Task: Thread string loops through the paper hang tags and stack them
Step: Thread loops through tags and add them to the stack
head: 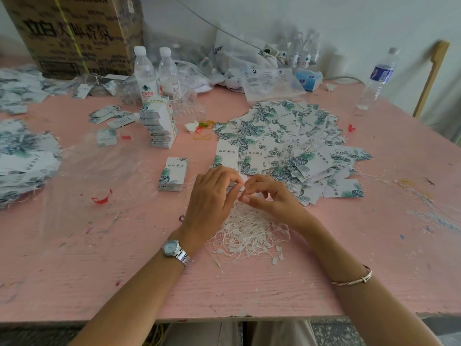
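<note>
My left hand (212,196) and my right hand (268,193) meet fingertip to fingertip over a heap of white string loops (249,233) on the pink table (124,270). Both pinch one thin white string between them; a pale tag seems to sit under my left fingers, mostly hidden. A neat stack of leaf-print hang tags (172,174) lies just left of my left hand. Beyond my hands to the right spreads a big loose pile of tags with strings (289,143).
A tall stepped stack of tags (159,126) stands mid-table. More tags lie at the left edge (22,158). Water bottles (156,73), a cardboard box (74,33), plastic bags and a tissue pack (308,79) crowd the back. A clear plastic sheet (94,176) lies left.
</note>
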{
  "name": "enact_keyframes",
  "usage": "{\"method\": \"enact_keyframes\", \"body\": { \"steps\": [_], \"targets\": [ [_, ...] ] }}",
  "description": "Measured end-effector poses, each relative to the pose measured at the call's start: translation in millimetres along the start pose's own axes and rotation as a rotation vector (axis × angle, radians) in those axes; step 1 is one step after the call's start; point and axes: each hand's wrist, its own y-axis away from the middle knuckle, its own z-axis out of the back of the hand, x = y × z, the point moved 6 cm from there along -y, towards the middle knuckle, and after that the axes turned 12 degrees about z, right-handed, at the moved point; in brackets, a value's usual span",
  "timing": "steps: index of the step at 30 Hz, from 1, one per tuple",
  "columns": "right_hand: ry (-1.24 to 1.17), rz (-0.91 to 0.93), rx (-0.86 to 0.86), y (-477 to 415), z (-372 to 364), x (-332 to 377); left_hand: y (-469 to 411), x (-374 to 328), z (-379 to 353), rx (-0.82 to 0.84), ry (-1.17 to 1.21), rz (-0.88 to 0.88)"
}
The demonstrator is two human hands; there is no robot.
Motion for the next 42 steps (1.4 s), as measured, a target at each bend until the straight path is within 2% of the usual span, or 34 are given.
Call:
{"method": "enact_keyframes", "body": {
  "steps": [6, 10, 13, 18, 23, 26, 29, 31, 33, 36, 39, 42],
  "targets": [
    [-0.317, -0.093, -0.177, 1.7, 15.9, -7.9, -1.4, 8.8, 1.0, -0.051, 0.075, 0.112],
    [-0.392, -0.149, -0.307, 2.6, 27.2, -12.2, -1.6, 12.5, -2.5, -0.015, 0.138, 0.164],
    [-0.428, -0.169, -0.383, 4.8, 31.6, -18.7, -1.5, 9.3, -3.8, 0.006, 0.113, 0.138],
    [-0.481, -0.213, -0.615, 9.2, 47.9, -30.1, -0.5, 6.7, -6.0, 0.049, 0.110, 0.103],
    [-0.765, -0.249, -0.818, 14.5, 64.6, -40.8, 2.1, 4.6, -13.8, 0.116, 0.067, 0.036],
    [-0.917, -0.241, -0.867, 13.7, 67.2, -42.9, 3.5, 1.7, -18.0, 0.142, 0.063, -0.037],
    [-1.079, -0.171, -0.808, 9.6, 62.9, -40.4, 4.4, -0.8, -19.0, 0.136, 0.066, -0.107],
    [-1.080, -0.139, -0.718, 7.5, 60.3, -37.2, 5.1, -2.3, -18.9, 0.136, 0.080, -0.145],
    [-0.928, -0.152, -0.583, 6.4, 56.0, -34.4, 6.5, -4.4, -17.8, 0.127, 0.089, -0.177],
    [-0.656, -0.230, -0.272, 6.9, 35.6, -30.3, 6.1, -3.8, -16.3, 0.131, 0.148, -0.128],
    [-0.501, -0.292, 0.020, 9.6, 8.0, -23.6, 5.6, -3.5, -13.7, 0.092, 0.159, -0.117],
    [-0.489, -0.287, 0.113, 9.7, -1.7, -18.4, 5.1, -5.5, -11.9, 0.054, 0.108, -0.180]
  ]
}}
